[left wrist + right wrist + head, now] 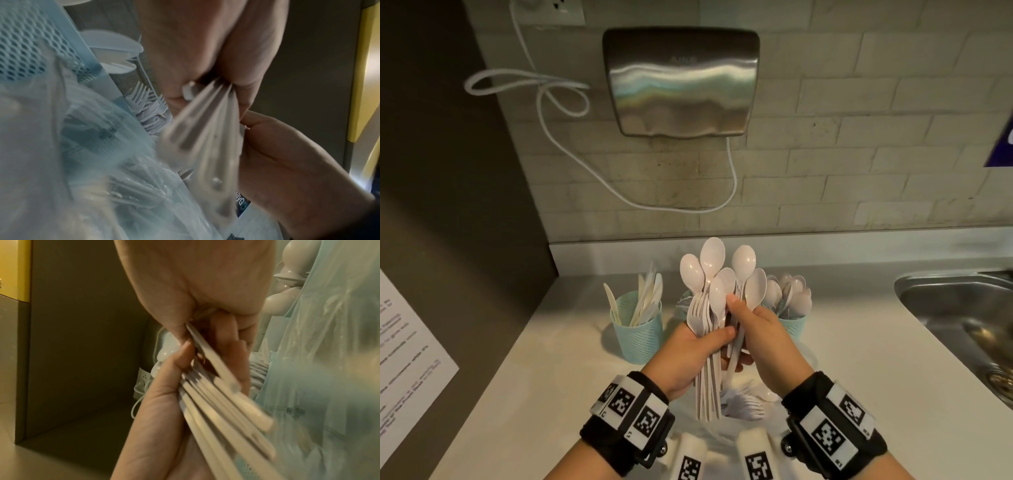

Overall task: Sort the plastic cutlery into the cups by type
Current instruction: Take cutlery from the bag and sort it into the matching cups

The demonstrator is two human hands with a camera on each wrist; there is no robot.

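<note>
Holding the bundle [710, 308] upright over the counter [859, 342], handles down, bowls up. Left of it: knife cup [637, 329]. My left hand [693, 353] clenches the handles, mixed spoons and forks. My right hand [760, 329] pinches spoons off the bundle's right side. Spoon cup [792, 323] sits just right of the bundle, nearer my right hand.

The head view looks down and forward over the bench [859, 342] toward the tiled wall [859, 137]. Each wrist view sits very close under its own hand, facing along the fingers. All three share the cutlery bundle [714, 308], blurred and perhaps moving.
</note>
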